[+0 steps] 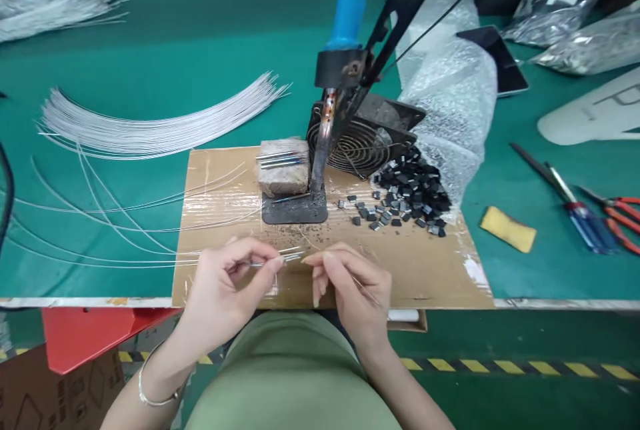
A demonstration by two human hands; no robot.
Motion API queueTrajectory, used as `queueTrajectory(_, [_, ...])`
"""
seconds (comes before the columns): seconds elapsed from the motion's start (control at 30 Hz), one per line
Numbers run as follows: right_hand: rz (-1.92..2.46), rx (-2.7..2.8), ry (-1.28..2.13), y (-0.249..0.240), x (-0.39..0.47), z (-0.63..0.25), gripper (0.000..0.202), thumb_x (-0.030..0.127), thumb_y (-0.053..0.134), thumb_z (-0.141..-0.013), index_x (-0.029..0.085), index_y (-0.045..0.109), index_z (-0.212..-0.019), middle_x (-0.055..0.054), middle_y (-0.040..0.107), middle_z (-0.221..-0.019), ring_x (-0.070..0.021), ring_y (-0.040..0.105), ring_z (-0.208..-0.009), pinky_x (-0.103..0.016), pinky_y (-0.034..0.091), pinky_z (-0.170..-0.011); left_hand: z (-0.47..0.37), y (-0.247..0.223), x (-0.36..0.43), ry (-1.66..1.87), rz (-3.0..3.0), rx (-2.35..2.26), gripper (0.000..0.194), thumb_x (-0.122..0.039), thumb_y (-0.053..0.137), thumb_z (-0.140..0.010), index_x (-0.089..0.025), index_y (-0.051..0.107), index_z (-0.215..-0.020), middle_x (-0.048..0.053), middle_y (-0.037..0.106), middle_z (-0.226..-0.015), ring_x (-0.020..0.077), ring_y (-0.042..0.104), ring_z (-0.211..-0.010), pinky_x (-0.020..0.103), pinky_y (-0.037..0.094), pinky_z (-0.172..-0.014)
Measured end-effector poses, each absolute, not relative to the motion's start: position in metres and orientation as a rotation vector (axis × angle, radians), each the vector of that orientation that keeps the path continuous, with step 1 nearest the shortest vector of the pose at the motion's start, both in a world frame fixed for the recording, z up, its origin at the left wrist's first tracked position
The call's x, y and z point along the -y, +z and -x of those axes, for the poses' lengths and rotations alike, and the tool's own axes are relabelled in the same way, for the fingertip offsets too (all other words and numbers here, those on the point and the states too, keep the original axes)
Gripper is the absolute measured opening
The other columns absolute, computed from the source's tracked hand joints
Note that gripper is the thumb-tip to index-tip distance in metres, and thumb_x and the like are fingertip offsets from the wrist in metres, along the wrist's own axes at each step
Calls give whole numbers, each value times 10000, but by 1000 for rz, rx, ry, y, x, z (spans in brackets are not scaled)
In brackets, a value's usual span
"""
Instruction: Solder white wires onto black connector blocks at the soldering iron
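Note:
My left hand (pixel 233 283) pinches several thin white wires, whose silvery ends (pixel 293 255) stick out to the right past the fingertips. Close beside those ends, my right hand (pixel 353 287) is closed on a thin solder wire (pixel 367 291) that passes through the fingers. Both hands are over the cardboard sheet (pixel 425 277). Behind them a soldering iron (pixel 327 123) hangs on a black arm, its lower end over a dark metal plate (pixel 295 211). A grey block (pixel 283 180) with several thin metal pieces on top stands beside it.
A bundle of white wires (pixel 160 133) lies at the left. Small black connectors (pixel 417 190) are heaped right of a black fan (pixel 355 143). Farther right are a yellow sponge (pixel 509 229), a screwdriver (pixel 583 217), pliers (pixel 623 213) and bubble wrap (pixel 450 97).

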State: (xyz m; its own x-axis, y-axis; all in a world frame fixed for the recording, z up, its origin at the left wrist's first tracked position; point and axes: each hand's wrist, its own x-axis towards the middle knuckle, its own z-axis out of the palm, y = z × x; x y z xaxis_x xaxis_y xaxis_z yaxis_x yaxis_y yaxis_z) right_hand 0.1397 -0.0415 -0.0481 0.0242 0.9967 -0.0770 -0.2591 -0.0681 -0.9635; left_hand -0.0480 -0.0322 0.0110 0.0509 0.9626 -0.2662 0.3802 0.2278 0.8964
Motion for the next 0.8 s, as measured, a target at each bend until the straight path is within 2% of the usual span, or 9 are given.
queueTrajectory(0.2, [970,835,1497,-41,38,-129,129,248,730,-945,286,853,-959,14,664,-823,-39,579,-448,-161,523,-402,44,13,28,790,-1362,-1491,114,-237,724,-908,-201,744,-802,-28,639,-649,86,432,-577,200,319,-501])
queueTrajectory(0.5, [955,800,1513,-34,33,-126,128,157,774,-868,254,846,-828,24,653,-738,-47,570,-413,-141,514,-371,43,15,29,830,-1395,-1494,112,-236,731,-908,-205,762,-805,-11,669,-674,99,482,-587,213,360,-516])
queueTrajectory(0.8, [978,809,1487,-32,35,-128,65,240,790,-880,245,853,-871,5,662,-752,-63,580,-401,-172,533,-366,42,17,29,801,-1431,-1504,129,-258,733,-909,-193,766,-802,11,671,-660,121,500,-581,232,376,-499])
